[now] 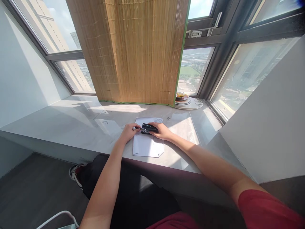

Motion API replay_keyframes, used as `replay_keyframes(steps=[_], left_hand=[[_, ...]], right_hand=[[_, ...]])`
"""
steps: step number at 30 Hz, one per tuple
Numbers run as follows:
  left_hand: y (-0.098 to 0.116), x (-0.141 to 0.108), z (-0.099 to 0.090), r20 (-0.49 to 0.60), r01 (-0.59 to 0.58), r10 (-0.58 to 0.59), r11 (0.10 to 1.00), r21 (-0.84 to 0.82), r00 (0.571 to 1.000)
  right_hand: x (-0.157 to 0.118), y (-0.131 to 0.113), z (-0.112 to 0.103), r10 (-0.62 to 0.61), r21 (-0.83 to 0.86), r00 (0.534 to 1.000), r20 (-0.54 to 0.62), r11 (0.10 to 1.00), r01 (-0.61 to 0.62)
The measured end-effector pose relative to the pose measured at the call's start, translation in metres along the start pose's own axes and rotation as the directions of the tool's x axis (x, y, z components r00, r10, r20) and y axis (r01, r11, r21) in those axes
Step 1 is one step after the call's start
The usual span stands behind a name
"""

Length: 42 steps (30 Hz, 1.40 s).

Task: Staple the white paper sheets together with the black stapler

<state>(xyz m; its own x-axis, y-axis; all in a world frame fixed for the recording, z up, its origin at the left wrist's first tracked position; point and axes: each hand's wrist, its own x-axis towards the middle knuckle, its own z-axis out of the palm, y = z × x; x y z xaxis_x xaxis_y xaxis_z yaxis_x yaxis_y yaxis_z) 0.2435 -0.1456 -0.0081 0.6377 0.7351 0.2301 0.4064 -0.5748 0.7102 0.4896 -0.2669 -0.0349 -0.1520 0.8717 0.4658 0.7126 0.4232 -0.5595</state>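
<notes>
A black stapler (150, 128) is held above white sheets of paper (149, 148) on the sill. My right hand (162, 131) is closed around its right end. At the other end, my left hand (130, 132) pinches a small, dark, thin part (136, 128) that meets or nearly meets the stapler's front. Whether that part is joined to the stapler, I cannot tell. The stapler's top and lower part stand slightly apart at the left. Two small grey pieces (168, 118), possibly staple strips, lie beyond my right hand.
The pale window sill (71, 127) runs across in front of me. A bamboo blind (140, 54) hangs down to its back edge. A stack of plates (184, 102) stands at the back right beside the window frame. My legs are below the sill's front edge.
</notes>
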Motion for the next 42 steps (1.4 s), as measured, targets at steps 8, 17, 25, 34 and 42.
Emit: replay_keyframes(steps=[8,17,25,34,42], left_hand=[[0.005,-0.002,-0.001,-0.023,0.001,-0.002,1.0,-0.025,1.0],[0.005,-0.002,-0.001,-0.009,0.016,-0.016,0.999,-0.038,1.0],[0.001,-0.001,-0.001,-0.003,-0.005,0.005,1.0,0.007,1.0],[-0.004,0.0,-0.001,0.001,-0.028,0.028,0.999,0.02,1.0],[-0.007,-0.002,-0.007,0.039,-0.033,0.033,0.999,-0.001,0.999]], right_hand=[[-0.001,-0.002,-0.001,0.014,-0.002,1.0,0.007,1.0,-0.014],[0.0,-0.002,-0.001,0.01,0.011,1.0,0.002,1.0,-0.01],[0.0,-0.003,-0.002,0.003,0.02,1.0,0.009,1.0,-0.003],[0.0,-0.002,-0.002,0.006,0.03,1.0,0.019,1.0,-0.006],[0.0,-0.001,-0.002,0.012,0.032,1.0,0.017,0.999,-0.012]])
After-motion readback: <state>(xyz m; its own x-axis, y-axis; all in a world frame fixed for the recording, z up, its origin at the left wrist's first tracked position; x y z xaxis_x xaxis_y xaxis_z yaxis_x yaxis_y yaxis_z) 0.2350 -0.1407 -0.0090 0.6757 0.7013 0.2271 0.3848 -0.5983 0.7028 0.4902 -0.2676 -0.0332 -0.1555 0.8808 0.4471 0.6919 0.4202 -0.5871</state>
